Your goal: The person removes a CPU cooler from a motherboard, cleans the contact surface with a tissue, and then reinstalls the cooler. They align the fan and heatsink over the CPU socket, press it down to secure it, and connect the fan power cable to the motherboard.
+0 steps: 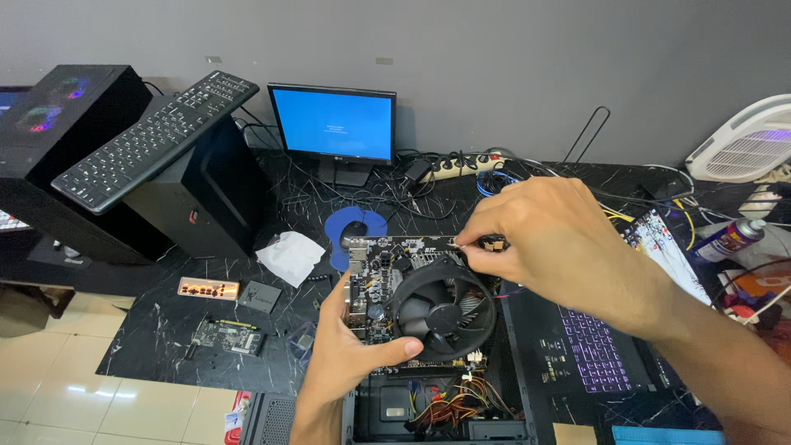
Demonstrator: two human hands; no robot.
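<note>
- Left hand: closed on the motherboard's lower left edge, thumb lying across the black cooler fan.
- Right hand: thumb and forefinger pinched together on a small connector at the board's top right corner.
- Motherboard: held above the open computer case at the desk's front edge.
- Monitor, blue screen, near the desk's back edge.

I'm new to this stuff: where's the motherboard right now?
In the head view it's centre, the motherboard held up by the left hand above an open case, right hand pinching its top edge.
</note>
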